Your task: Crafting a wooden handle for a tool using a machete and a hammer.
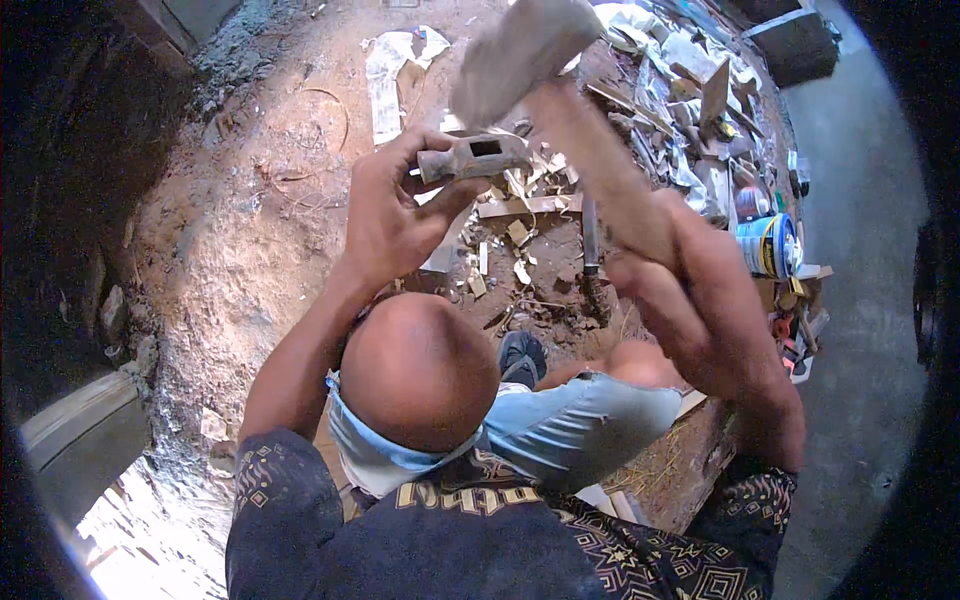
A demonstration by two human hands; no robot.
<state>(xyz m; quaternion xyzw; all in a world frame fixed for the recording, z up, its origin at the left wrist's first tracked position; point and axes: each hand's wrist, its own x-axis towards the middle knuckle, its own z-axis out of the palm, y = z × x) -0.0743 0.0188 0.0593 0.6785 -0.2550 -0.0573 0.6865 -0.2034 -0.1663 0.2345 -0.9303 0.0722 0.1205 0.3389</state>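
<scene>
Where the blue bucket (765,246) sits: off to the right among scraps, near the smooth grey floor (850,330); I see something pale at its mouth, too small for me to name.
Smaller tub (752,202): white and reddish, just beyond the bucket; I cannot make out its contents.
Left grip (403,205): I see it grasping the hammer head, fingers on one side and thumb on the other.
Hammer head (478,158): held at the fingertips, raised over the wood shavings, its dark rectangular eye turned toward my camera.
Right grip (685,270): clenched around the lower part of the wooden handle (605,165).
Mallet (520,58): blurred, at the handle's far end, near the hammer head; I cannot tell whether they touch.
Chisel-like tool (590,235): between the forearms, beside the shavings.
</scene>
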